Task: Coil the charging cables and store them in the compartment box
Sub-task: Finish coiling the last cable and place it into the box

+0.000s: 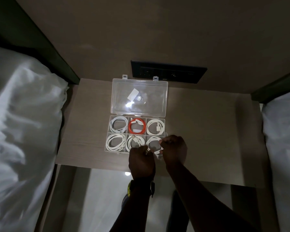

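Head view is showing the left hand (141,160) and right hand (173,148) pinching a white cable (153,144) over the compartment box's (136,133) nearest right compartment; coiled cables are filling the other five.

Compartment box (108,131): clear plastic, six compartments in two rows, centre of frame, lid (139,96) open flat toward the top.
Upper row: white coil (118,125), orange coil (137,126), white coil (155,127).
Lower row: white coil (115,142), white coil (134,142), white coil (153,143) partly hidden, lower right compartment.
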`<control>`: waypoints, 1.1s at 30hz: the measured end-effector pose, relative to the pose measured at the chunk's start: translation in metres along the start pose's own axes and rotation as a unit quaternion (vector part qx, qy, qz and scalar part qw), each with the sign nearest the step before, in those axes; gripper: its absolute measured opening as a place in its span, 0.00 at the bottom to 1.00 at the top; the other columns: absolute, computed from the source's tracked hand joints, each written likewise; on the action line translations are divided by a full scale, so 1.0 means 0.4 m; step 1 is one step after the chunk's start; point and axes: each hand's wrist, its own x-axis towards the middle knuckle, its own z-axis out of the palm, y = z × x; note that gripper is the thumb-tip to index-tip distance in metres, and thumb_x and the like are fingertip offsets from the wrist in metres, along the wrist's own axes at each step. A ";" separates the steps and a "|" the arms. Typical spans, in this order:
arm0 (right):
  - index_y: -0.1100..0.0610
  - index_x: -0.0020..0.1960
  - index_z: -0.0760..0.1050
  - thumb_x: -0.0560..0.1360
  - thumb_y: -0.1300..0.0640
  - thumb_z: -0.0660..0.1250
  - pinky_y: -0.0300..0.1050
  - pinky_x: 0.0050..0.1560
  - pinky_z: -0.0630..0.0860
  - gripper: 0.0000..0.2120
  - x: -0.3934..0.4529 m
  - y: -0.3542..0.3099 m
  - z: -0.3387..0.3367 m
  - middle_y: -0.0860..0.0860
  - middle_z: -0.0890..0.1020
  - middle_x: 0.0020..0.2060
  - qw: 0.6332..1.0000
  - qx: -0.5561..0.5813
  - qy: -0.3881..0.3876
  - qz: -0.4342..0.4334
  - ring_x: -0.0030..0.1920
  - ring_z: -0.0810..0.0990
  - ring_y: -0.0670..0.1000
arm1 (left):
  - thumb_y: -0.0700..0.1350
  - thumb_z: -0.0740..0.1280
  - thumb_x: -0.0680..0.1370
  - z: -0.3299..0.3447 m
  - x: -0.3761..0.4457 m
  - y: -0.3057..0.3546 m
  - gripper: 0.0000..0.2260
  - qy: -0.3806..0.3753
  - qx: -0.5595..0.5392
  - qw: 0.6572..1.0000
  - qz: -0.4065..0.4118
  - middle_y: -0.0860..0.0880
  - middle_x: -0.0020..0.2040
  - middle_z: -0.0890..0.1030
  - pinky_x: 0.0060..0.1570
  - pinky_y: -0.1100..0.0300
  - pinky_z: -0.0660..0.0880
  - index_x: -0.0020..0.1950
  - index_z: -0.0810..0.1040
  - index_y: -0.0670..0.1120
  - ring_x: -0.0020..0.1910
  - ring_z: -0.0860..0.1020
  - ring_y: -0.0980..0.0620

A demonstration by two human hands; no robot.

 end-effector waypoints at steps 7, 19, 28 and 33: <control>0.55 0.34 0.76 0.67 0.60 0.72 0.34 0.36 0.68 0.06 0.009 0.006 -0.001 0.49 0.79 0.36 0.987 -0.113 -0.015 -0.114 0.39 0.80 0.52 | 0.58 0.72 0.71 -0.010 0.023 -0.019 0.15 -0.034 0.112 0.990 0.080 0.46 0.43 0.77 0.39 0.59 0.66 0.41 0.80 0.46 0.44 0.78 0.45; 0.49 0.60 0.79 0.73 0.53 0.69 0.42 0.58 0.72 0.15 -0.020 0.066 -0.120 0.49 0.80 0.56 0.842 -0.336 -0.189 -0.378 0.57 0.78 0.50 | 0.61 0.66 0.75 -0.007 0.045 -0.028 0.19 -0.013 0.138 0.983 0.120 0.44 0.44 0.79 0.38 0.58 0.65 0.44 0.77 0.44 0.44 0.78 0.43; 0.57 0.43 0.78 0.70 0.60 0.72 0.47 0.41 0.75 0.04 -0.023 0.056 -0.056 0.54 0.78 0.42 0.892 -0.273 -0.087 -0.349 0.40 0.81 0.56 | 0.50 0.64 0.79 -0.030 0.071 -0.047 0.14 -0.062 0.154 0.964 0.208 0.41 0.42 0.84 0.44 0.52 0.75 0.44 0.84 0.42 0.44 0.80 0.43; 0.59 0.43 0.83 0.69 0.60 0.74 0.43 0.43 0.75 0.03 -0.020 0.047 -0.047 0.55 0.81 0.43 0.897 -0.266 -0.091 -0.341 0.43 0.83 0.56 | 0.46 0.65 0.77 -0.025 0.063 -0.057 0.10 -0.053 0.166 0.963 0.204 0.42 0.48 0.84 0.49 0.54 0.76 0.50 0.85 0.45 0.49 0.81 0.43</control>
